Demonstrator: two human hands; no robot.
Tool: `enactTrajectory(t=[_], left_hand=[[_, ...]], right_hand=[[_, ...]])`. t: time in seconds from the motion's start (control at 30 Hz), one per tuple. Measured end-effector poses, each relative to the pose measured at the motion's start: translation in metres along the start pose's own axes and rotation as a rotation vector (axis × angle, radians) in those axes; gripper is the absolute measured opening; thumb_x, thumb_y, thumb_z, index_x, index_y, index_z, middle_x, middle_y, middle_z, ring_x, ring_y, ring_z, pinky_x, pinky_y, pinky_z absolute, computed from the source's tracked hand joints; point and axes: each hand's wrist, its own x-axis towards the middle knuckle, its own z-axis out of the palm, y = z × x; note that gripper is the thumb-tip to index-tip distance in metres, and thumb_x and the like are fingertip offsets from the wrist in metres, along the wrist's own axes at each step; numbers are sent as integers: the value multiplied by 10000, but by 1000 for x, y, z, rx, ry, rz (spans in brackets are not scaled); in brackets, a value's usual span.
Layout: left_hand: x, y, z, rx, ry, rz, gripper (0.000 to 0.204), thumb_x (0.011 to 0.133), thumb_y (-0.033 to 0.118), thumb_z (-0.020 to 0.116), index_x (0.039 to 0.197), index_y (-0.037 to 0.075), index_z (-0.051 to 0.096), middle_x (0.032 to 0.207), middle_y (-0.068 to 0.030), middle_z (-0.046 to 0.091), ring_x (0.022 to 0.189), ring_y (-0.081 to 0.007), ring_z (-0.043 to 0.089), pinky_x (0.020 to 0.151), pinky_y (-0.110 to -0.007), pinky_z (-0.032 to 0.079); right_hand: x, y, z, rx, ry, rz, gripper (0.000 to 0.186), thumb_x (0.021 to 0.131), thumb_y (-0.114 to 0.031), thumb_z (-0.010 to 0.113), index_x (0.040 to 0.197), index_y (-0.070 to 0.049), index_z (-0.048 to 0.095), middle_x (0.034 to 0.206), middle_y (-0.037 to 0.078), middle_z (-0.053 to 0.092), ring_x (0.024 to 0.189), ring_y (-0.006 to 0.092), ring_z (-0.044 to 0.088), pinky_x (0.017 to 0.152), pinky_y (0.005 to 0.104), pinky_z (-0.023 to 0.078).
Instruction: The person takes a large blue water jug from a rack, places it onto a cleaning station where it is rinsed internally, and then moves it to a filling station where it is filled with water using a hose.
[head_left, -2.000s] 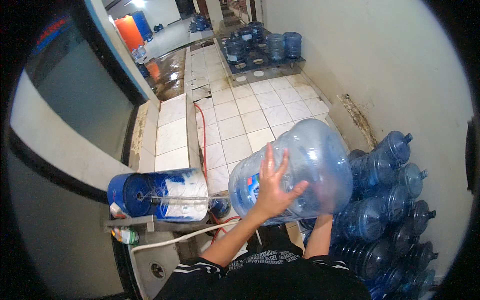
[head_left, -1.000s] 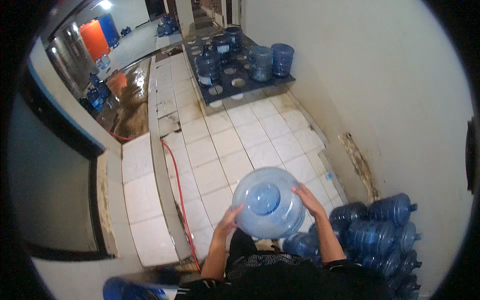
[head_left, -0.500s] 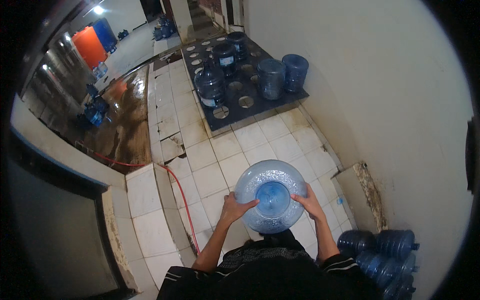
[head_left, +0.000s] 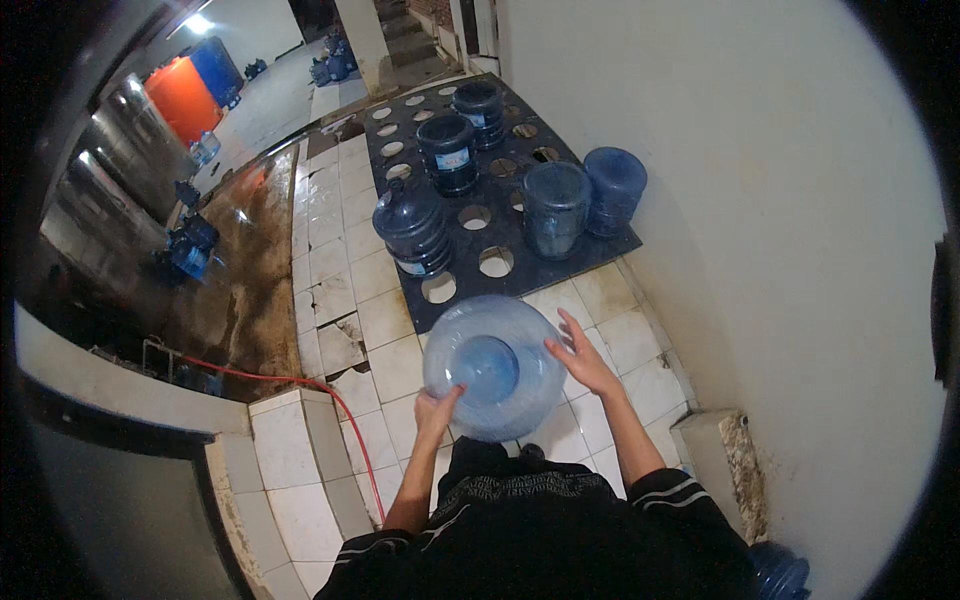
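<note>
Both hands, left hand (head_left: 436, 408) and right hand (head_left: 580, 355), gripped the water jug (head_left: 494, 366) over open tiled floor (head_left: 390, 365), near the perforated rack (head_left: 500, 262) edge

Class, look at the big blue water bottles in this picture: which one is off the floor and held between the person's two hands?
The pale blue bottle seen end-on, between the left hand and right hand. The others stand on the dark holed rack.

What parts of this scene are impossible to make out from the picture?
- Neck and cap of the held water jug: head view, hidden below its upturned base.
- Left hand fingers: partly behind the jug.
- Jug at the lower right: cut off by the picture edge.
- Labels on the jugs on the dark rack: too small.
</note>
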Motion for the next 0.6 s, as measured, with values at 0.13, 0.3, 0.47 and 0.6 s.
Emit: enactTrajectory(t=[0.13,0.3,0.47,0.6], left_hand=[[74,100,-5,-153,77,127,733,585,385,808,1058,-117,561,1009,-232,636,913,-302,629,794,-381,499],[173,257,-22,-110,80,423,678,601,350,806,1046,-108,577,1000,-222,645,903,-292,633,819,-375,488],[290,409,-7,-35,161,634,732,595,406,812,1056,-111,578,1009,-235,643,913,-322,634,830,-383,482],[377,513,36,65,140,666,807,583,477,796,1076,-122,575,1049,-267,627,968,-353,626,847,-388,475]], right_hand=[[109,-8,-26,-12,-60,10,756,899,-493,526,1452,-90,205,1387,249,352,1225,343,431,988,418,371],[216,27,-60,-39,35,178,823,878,-558,512,1444,-43,210,1374,281,362,1220,364,450,994,402,369],[254,90,-103,16,220,493,849,836,-586,554,1428,-62,244,1324,248,443,1134,356,511,875,427,463],[255,117,-131,144,343,726,813,848,-557,557,1439,-119,211,1337,228,419,1127,372,512,868,505,459]])
